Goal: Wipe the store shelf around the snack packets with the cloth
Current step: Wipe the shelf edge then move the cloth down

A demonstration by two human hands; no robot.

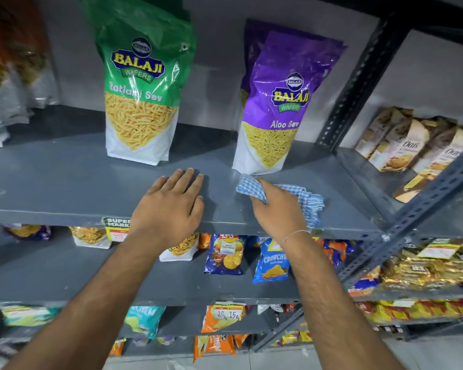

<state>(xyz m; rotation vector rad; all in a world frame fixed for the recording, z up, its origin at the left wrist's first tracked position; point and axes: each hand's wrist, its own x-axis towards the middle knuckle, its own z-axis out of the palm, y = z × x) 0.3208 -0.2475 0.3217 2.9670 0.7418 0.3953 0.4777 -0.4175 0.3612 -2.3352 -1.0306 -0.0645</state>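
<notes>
A grey metal shelf (64, 177) runs across the head view. On it stand a green Ratlami Sev packet (142, 102) and a purple Aloo Sev packet (275, 113), both upright. My right hand (277, 209) is shut on a blue-and-white checked cloth (309, 201), pressed onto the shelf just in front of the purple packet; a corner of the cloth touches the packet's base. My left hand (171, 204) lies flat on the shelf, fingers spread, holding nothing, in front of the gap between the two packets.
Clear snack bags (8, 97) stand at the far left of the shelf. A slotted upright post (358, 84) bounds it on the right, with oats packs (412, 145) beyond. Lower shelves hold chip packets (225, 253) and price tags.
</notes>
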